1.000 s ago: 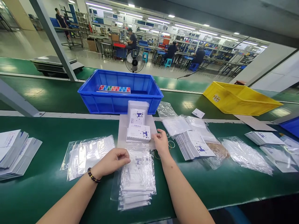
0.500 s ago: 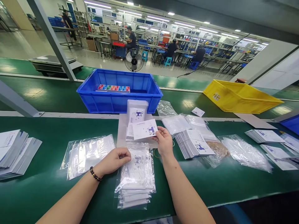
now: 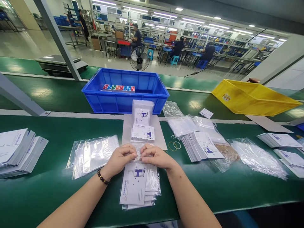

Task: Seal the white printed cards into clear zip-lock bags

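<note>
My left hand (image 3: 123,158) and my right hand (image 3: 155,156) meet above a pile of clear plastic bags (image 3: 153,182), fingers bent and pinched at the top end of a clear bag. Its edge is mostly hidden by the fingertips. Below them a white card with purple print (image 3: 133,186) lies face up over the pile; whether it is inside the bag I cannot tell. Just beyond my hands, a short stack of white printed cards (image 3: 142,133) rests on a grey board (image 3: 160,136), in front of more bagged cards (image 3: 142,116).
Behind stands a blue bin (image 3: 125,103) with a colourful box inside. Flat clear bags (image 3: 95,155) lie left, near white booklet stacks (image 3: 16,148). On the right are a card stack (image 3: 201,147), rubber bands (image 3: 174,145), more bags (image 3: 258,158) and a yellow bin (image 3: 254,101).
My right hand has let go of the white card by the stack and come down and left beside my left hand. A printed card now shows on the bag pile. The view has shifted slightly.
</note>
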The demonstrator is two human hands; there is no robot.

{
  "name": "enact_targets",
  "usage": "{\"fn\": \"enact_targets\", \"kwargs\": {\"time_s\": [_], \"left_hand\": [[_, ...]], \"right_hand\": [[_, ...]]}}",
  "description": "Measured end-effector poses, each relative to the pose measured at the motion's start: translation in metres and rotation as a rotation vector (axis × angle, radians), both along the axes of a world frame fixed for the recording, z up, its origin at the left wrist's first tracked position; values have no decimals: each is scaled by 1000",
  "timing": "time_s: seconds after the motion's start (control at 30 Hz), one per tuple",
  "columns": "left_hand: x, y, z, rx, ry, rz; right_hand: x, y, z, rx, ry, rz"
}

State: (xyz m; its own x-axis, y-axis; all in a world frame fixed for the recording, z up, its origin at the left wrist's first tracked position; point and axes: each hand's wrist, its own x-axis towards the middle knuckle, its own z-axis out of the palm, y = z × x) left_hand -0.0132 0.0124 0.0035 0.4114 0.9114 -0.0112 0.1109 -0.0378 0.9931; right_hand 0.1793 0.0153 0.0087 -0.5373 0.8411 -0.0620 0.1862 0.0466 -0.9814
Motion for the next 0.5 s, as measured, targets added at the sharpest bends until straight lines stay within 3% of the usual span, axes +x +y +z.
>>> {"fn": "enact_targets", "kwargs": {"time_s": [0.23, 0.5], "left_hand": [[1, -1, -2, -324, -115, 87], [3, -1, 2, -221, 4, 134]], "right_hand": [[-5, -2, -2, -114, 107, -190], [-10, -3, -1, -166, 69, -251]]}}
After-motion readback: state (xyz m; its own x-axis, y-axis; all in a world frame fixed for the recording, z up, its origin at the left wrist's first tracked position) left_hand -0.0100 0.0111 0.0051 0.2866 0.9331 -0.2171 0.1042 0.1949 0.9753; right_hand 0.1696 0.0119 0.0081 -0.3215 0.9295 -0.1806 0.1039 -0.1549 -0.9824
